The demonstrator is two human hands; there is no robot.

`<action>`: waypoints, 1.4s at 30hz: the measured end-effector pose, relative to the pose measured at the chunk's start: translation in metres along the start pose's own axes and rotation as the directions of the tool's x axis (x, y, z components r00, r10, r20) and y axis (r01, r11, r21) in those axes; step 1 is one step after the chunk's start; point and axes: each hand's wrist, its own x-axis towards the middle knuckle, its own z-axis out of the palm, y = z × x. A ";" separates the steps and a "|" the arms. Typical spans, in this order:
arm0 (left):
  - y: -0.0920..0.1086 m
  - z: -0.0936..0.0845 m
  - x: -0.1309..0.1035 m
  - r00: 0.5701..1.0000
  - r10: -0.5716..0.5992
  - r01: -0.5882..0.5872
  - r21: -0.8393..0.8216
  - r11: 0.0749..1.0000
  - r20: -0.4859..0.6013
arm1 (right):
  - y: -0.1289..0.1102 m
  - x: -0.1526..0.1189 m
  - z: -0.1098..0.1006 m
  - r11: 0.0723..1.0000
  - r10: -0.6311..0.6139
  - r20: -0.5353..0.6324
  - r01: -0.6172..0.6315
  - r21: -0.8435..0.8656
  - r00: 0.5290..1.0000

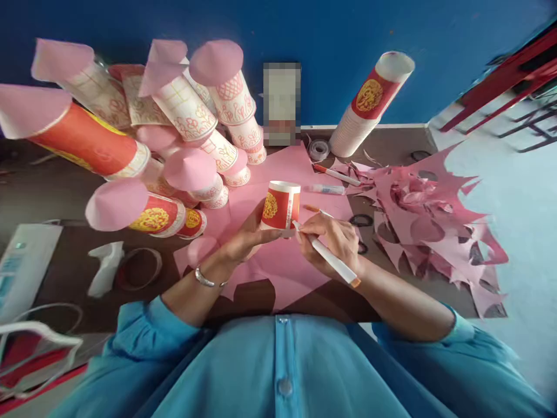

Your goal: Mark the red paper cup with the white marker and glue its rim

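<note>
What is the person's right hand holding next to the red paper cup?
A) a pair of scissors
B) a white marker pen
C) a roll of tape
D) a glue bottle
B: the right hand grips a white marker pen with its tip at the base of the red paper cup, which the left hand holds over the pink paper sheet.

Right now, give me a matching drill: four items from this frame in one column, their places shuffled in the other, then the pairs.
Items
1. red paper cup
2. white marker
3. stack of cups
4. pink paper scraps

Places
A. leaning against the blue wall
B. held in the left hand
C. heaped on the floor at right
D. held in the right hand, tip at the cup's base

Pairs: 1-B, 2-D, 3-A, 4-C
</note>
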 end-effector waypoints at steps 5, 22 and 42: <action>0.001 -0.002 -0.001 1.000 0.005 -0.005 0.027 1.000 0.000 | -0.001 -0.001 0.002 1.000 0.009 -0.024 -0.009 0.007 1.000; -0.005 -0.007 0.001 0.998 0.062 -0.062 0.012 0.998 0.029 | 0.002 -0.003 0.002 0.997 0.004 -0.014 -0.003 0.077 1.000; 0.002 -0.001 0.003 0.999 0.036 -0.036 0.004 0.999 0.009 | 0.000 -0.003 0.002 0.999 0.008 -0.006 -0.008 0.039 1.000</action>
